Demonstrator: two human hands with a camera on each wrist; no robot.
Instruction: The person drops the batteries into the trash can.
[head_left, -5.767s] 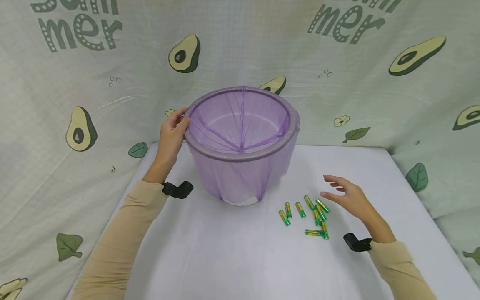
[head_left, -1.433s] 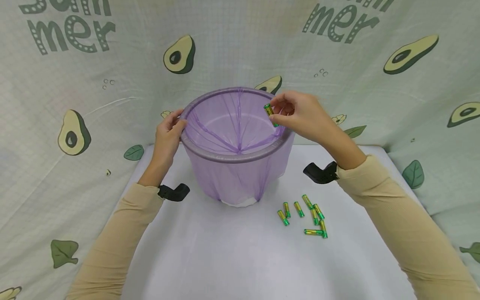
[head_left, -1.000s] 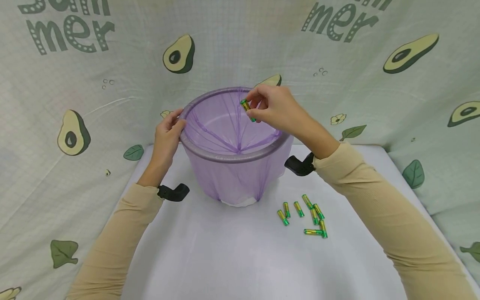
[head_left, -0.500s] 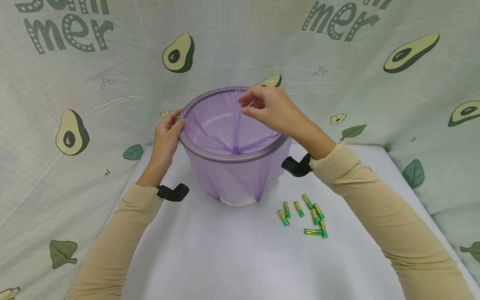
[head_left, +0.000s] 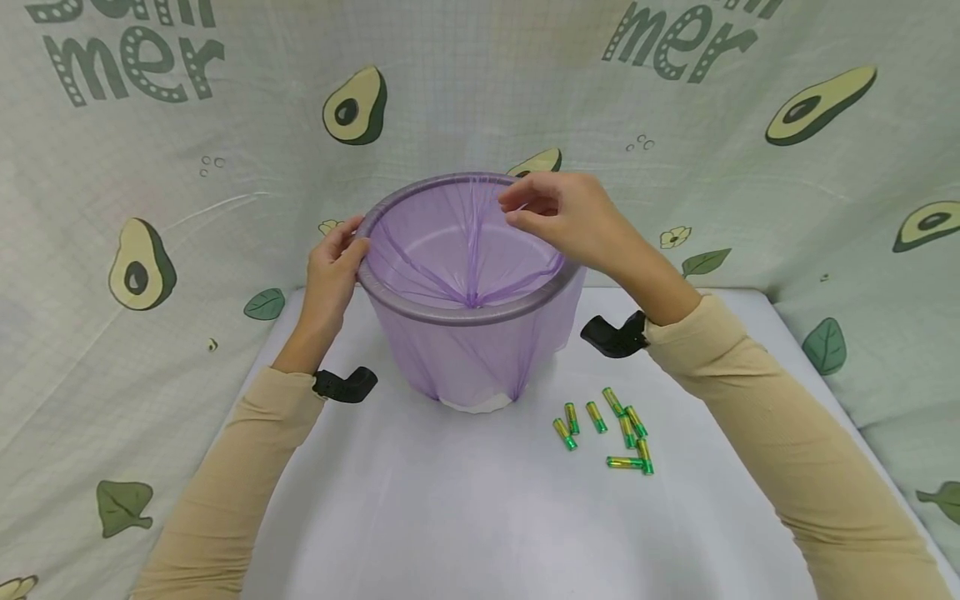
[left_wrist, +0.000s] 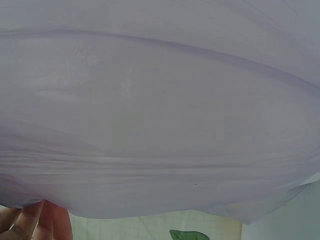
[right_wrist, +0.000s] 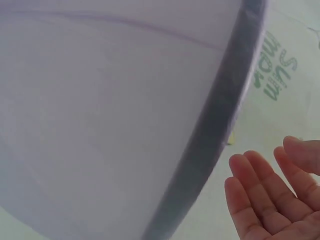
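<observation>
A large round bin [head_left: 480,358] lined with a thin purple trash bag [head_left: 442,275] stands on the table. My left hand [head_left: 332,265] holds the bin's left rim, thumb on top and fingers on the outer side. In the left wrist view the fingers [left_wrist: 47,222] show at the lower left against the bag. Above the right part of the opening is my right hand [head_left: 562,212], empty, its fingers loosely bent and thumb apart. The right wrist view shows that bare palm beside the rim [right_wrist: 205,135]. Green-and-gold batteries [head_left: 596,417] lie in front of the bin's right side.
A white table [head_left: 450,517] bears the bin and several batteries, some touching each other. Behind and at both sides hangs a pale cloth [head_left: 247,167] printed with avocados and leaves. Black cameras [head_left: 345,385] sit on both wrists.
My right hand picked up a battery, carried it left over the bin and let it go there; since then it has drawn slightly right. My left hand has stayed on the rim.
</observation>
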